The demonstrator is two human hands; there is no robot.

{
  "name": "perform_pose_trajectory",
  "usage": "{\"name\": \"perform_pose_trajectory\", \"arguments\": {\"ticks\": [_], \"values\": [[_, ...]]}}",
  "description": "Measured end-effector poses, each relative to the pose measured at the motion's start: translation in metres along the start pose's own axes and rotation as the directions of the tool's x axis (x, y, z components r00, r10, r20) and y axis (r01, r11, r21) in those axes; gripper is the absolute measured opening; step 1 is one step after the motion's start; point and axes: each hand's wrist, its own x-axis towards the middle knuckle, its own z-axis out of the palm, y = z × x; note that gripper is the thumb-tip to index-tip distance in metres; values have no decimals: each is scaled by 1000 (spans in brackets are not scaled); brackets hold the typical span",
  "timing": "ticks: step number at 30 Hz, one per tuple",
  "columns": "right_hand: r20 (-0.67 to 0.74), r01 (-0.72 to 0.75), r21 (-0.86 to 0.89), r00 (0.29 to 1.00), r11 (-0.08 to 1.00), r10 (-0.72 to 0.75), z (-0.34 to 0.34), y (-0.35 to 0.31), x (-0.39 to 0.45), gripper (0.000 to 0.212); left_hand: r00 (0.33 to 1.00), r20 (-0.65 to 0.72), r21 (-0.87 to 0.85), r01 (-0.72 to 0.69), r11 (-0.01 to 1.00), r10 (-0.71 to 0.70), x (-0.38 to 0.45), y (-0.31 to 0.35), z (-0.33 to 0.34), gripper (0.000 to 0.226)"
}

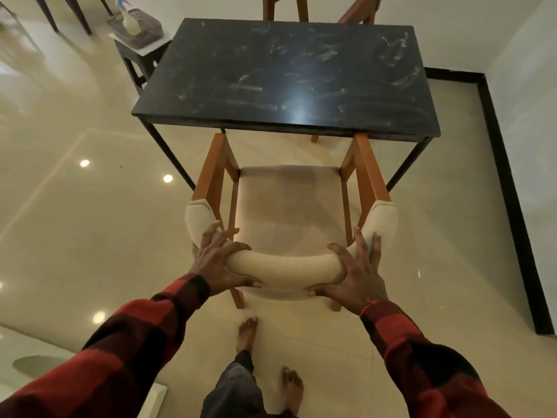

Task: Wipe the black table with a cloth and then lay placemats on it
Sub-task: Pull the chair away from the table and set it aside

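Gripping chair backrest (pixel 280 263), smeared black table (pixel 286 73), basket (pixel 135 27) holding bottle (pixel 131 22)

Dim warm light, glare on black table (pixel 297 116), wide-angle edge distortion.

Black table (pixel 286 76), rectangular glossy dark top on thin black metal legs, stands on the pale tiled floor, its surface streaked all over with pale dusty smears, one light glare near front edge.
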Motion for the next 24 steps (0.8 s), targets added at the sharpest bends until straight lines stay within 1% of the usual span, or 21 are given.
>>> {"name": "perform_pose_trajectory", "arguments": {"ticks": [7, 14, 17, 19, 22, 24], "values": [[-46, -9, -17, 999, 1000, 8, 10, -11, 5, 104, 1000, -16, -62, -11, 998, 10, 9, -13, -8, 73], [-43, -55, 11, 998, 998, 55, 24, -36, 17, 113, 997, 78, -36, -5, 999, 8, 32, -33, -38, 70], [-41, -76, 14, 996, 997, 77, 25, -44, 20, 122, 995, 99, -27, -1, 1000, 3, 37, -38, -45, 67], [-37, -84, 10, 996, 996, 84, 24, -49, 21, 129, 996, 88, -37, -8, 999, 11, 38, -40, -47, 65], [-13, -91, 20, 996, 996, 91, 21, -53, 20, 128, 997, 77, -43, -20, 999, 24, 38, -41, -46, 68], [4, -98, 24, 995, 995, 98, 19, -55, 19, 121, 996, 89, -31, -28, 999, 31, 37, -41, -46, 70]]}}
